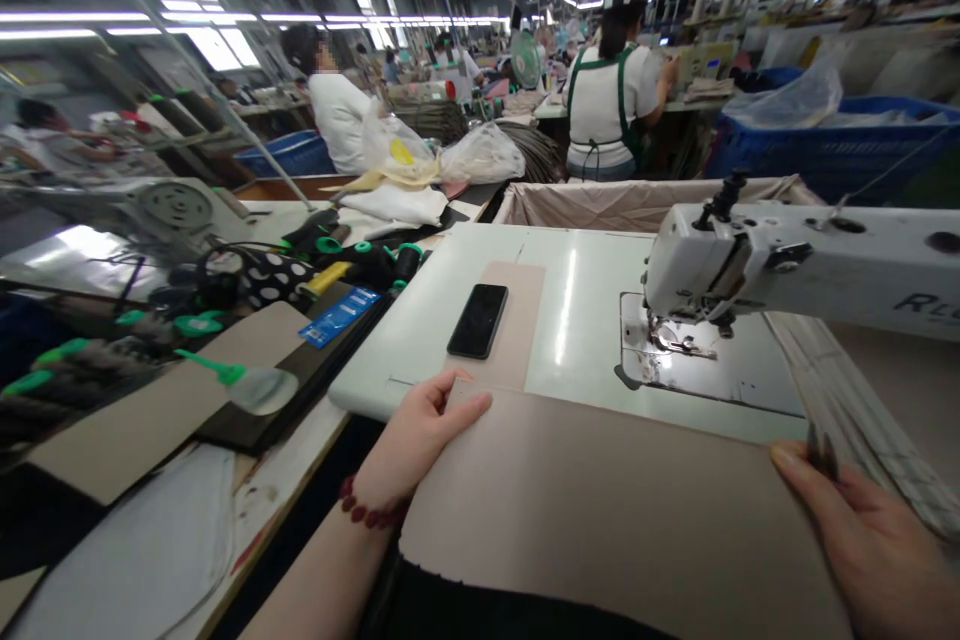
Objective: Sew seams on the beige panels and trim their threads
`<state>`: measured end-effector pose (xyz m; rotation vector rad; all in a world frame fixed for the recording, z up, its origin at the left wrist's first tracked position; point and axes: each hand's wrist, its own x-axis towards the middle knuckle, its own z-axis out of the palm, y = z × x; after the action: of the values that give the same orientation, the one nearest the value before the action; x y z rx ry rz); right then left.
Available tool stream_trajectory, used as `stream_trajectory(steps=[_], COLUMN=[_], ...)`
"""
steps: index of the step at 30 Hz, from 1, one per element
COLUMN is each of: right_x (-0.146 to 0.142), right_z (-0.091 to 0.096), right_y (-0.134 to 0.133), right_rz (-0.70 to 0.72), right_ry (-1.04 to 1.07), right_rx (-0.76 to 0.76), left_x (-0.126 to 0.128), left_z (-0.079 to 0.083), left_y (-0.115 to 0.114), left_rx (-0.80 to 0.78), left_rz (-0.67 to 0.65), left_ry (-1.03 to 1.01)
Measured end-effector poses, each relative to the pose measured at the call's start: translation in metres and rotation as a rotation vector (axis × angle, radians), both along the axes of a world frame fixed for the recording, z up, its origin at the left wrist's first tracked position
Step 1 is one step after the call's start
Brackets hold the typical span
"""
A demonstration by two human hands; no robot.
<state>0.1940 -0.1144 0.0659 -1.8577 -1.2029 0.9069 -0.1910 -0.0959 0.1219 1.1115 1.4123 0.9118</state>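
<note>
A large beige sheet of leather-like material [615, 500] spans the space between my hands at the front of the sewing table [592, 310]. Its far left corner is pinched by my left hand [416, 435], thumb on top. My right hand [862, 520] is closed at the right edge of the sheet, thumb along it. Two dark metal tips, like thread snips [823, 452], stick up from that hand; the rest of them is hidden. Beyond my left hand, a black phone [478, 322] rests on a smaller beige piece [525, 320]. The white sewing machine [697, 270] stands at the right.
To the left, a side surface carries cut panels [172, 400], a clear bottle with a green nozzle [259, 388], a blue packet [339, 316] and several thread spools. A fabric-lined bin [600, 205] stands behind the table. Co-workers sit farther back, near blue crates [840, 145].
</note>
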Motion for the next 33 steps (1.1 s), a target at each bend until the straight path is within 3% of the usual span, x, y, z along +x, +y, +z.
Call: stream_trajectory(steps=[2,4,8,10,12,15,18,21,24,27,33], right_x=[-0.003,-0.007,-0.018,-0.022,-0.025,-0.027,-0.028,-0.029,-0.032,-0.033,-0.03], right_z=[-0.005,-0.01,-0.021,-0.03,-0.041,-0.055,-0.059,-0.056,-0.052,-0.055,-0.06], right_y=[0.004,0.007,0.011,0.012,0.012,0.01,0.009,0.01,0.009,0.008,0.007], right_rz=[0.047,0.16,0.272,0.29,0.327,0.376,0.408,0.444,0.468,0.468,0.486], right_ry=[0.005,-0.004,-0.158,-0.198,-0.203,-0.21,-0.215,-0.212,-0.214,-0.222,-0.288], right_rx=[0.0,0.02,0.076,0.081,0.074,0.085,0.117,0.125,0.116,0.092,0.081], left_x=[-0.005,-0.02,-0.074,-0.105,-0.132,-0.157,-0.165,-0.166,-0.162,-0.15,-0.087], left_z=[0.012,0.029,0.062,0.063,0.047,0.002,-0.045,-0.075,-0.081,-0.074,-0.067], left_y=[0.004,0.01,0.03,0.044,0.057,0.071,0.072,0.066,0.061,0.058,0.057], left_rx=[0.038,0.202,0.976,1.213,1.151,0.989,0.859,0.742,0.654,0.607,0.598], left_rz=[-0.006,0.114,0.59,0.527,0.215,-0.056,-0.216,-0.296,-0.32,-0.331,-0.235], left_ry=[0.067,0.231,0.641,0.845,1.025,1.091,1.104,1.103,1.1,1.1,1.107])
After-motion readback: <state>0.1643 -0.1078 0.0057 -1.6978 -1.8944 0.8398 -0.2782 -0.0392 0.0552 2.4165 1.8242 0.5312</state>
